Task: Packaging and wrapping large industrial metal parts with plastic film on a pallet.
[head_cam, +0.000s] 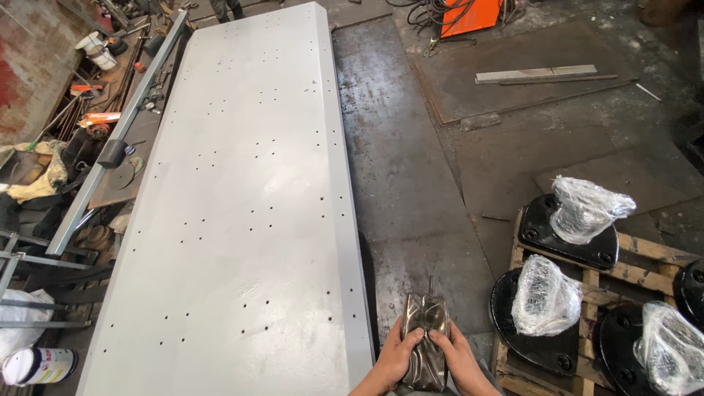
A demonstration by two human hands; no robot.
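Grey panel [235, 198], black-dotted; dark glossy pouch [425, 341]; orange machine [469, 15]

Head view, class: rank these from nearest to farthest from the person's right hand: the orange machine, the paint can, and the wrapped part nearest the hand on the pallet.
1. Wrapped part, just right of the right hand, on the wooden pallet.
2. Paint can, far left at the bottom corner, beyond the grey panel.
3. Orange machine, at the top, across the floor.

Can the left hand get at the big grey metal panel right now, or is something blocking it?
Probably yes. The left hand sits right beside the near edge of the grey panel, with nothing between them. However, it and the right hand both grip a crumpled dark bag, so it is occupied.
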